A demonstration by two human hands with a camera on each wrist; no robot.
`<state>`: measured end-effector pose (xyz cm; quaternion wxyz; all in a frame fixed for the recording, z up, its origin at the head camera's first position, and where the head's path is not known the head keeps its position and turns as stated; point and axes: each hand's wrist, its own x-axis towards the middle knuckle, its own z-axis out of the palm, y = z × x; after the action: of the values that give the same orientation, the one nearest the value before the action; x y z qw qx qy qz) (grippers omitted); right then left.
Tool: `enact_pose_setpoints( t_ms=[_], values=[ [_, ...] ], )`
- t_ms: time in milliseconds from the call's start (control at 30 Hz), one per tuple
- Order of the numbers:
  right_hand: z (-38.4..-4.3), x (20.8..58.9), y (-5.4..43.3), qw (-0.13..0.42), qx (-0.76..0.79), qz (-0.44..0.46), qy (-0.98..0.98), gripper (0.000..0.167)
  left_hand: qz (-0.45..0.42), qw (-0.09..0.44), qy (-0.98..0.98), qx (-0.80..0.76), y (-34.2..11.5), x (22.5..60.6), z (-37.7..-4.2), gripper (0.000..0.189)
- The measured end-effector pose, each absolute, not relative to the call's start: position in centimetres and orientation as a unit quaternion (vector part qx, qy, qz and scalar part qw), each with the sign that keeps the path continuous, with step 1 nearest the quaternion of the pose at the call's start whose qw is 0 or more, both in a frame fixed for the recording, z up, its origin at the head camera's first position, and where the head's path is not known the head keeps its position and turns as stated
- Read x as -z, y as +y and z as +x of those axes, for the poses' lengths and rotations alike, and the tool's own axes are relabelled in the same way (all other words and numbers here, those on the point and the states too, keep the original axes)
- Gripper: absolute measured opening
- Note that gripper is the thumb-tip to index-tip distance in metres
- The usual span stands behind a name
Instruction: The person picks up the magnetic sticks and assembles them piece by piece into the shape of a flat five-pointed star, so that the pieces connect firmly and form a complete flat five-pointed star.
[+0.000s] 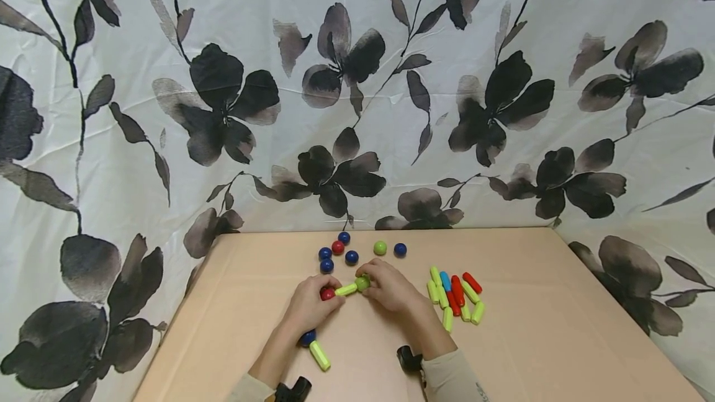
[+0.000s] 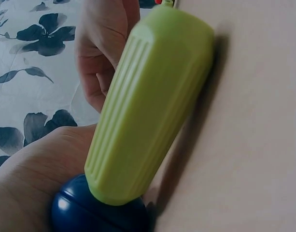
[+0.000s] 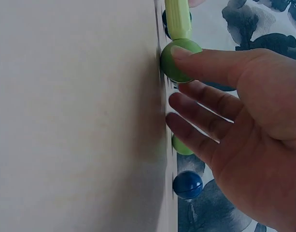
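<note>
Between both hands lies a short yellow-green rod (image 1: 346, 290) with a red ball (image 1: 328, 293) at its left end and a green ball (image 1: 363, 282) at its right end. My left hand (image 1: 306, 303) grips the red ball. Thumb and fingers of my right hand (image 1: 393, 287) pinch the green ball; in the right wrist view the thumb presses on it, against the rod's end. Beside my left wrist, a blue ball (image 1: 308, 337) meets another yellow-green rod (image 1: 320, 356). That ribbed rod (image 2: 148, 106) fills the left wrist view and partly covers its blue ball (image 2: 90, 208).
Several loose balls lie near the table's back edge, among them a red ball (image 1: 337, 247), a green ball (image 1: 380, 247) and a blue ball (image 1: 400, 250). Right of my right hand sits a pile of yellow-green, red and blue rods (image 1: 457, 290). A floral cloth (image 1: 413, 135) hangs behind the table.
</note>
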<state>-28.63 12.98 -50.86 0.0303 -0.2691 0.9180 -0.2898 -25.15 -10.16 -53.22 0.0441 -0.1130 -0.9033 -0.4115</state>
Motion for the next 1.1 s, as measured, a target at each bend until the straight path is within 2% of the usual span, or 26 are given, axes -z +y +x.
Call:
enact_pose_setpoints(
  t_ms=[400,633,1100],
  values=[
    [-29.07,50.74,13.63,0.062,0.315,-0.275,0.906,0.030,-0.127,0.042,-0.900,0.415,-10.04,53.55,-25.37,0.017],
    [-28.85,50.24,13.77,0.087,0.333,-0.275,0.898,0.028,-0.169,0.037,-0.896,0.409,-9.86,53.50,-25.47,0.027],
    [-29.18,50.15,13.99,0.117,0.344,-0.277,0.889,0.028,-0.148,0.045,-0.897,0.413,-9.59,53.34,-25.51,0.023]
  ],
)
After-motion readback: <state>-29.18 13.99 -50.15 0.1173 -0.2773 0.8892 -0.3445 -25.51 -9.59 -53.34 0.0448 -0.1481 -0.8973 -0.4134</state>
